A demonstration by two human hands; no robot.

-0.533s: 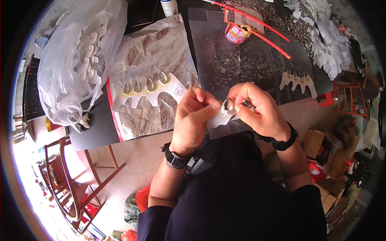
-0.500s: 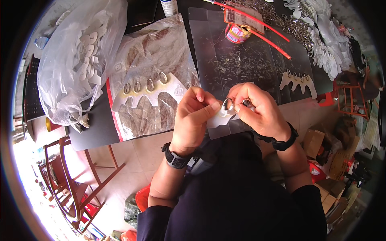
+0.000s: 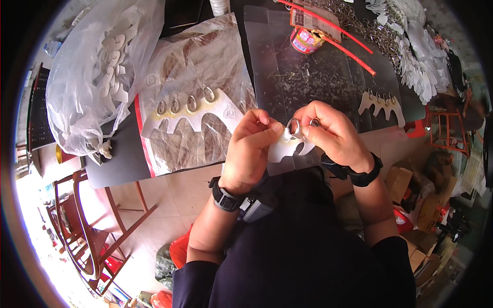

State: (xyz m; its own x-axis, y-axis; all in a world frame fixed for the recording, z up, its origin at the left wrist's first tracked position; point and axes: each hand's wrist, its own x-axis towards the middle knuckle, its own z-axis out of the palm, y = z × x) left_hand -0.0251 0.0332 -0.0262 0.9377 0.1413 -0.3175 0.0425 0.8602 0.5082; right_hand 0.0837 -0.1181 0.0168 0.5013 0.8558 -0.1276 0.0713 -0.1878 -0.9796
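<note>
Far on the left of the dark table (image 3: 123, 164) lies a big clear plastic bag (image 3: 97, 66) full of white cut shapes. Next to it, more to the middle, a wide white card (image 3: 190, 110) with four metal rings along its top edge rests on a second clear bag with brown pieces inside.

Then comes the left hand (image 3: 249, 151), raised above the near edge of the table. Its fingers are closed together and they pinch the left side of a small white card (image 3: 287, 149) with a wavy lower edge. This card is held in the air between both hands, just in front of the person's chest, with its long axis going from left to right.

At the top edge of the card sits a metal ring (image 3: 294, 128). The right hand (image 3: 334, 136) is the nearer one to it: its fingertips are closed on the ring and touch it from the right side, while the left thumb is just beside the ring on the other side. So the ring lies between the two hands, a little closer to the right one.

Further right on the table lies another white card with rings (image 3: 382, 102), well apart from the hands, then two red sticks (image 3: 339, 33) and a pile of white shapes (image 3: 416, 51).
</note>
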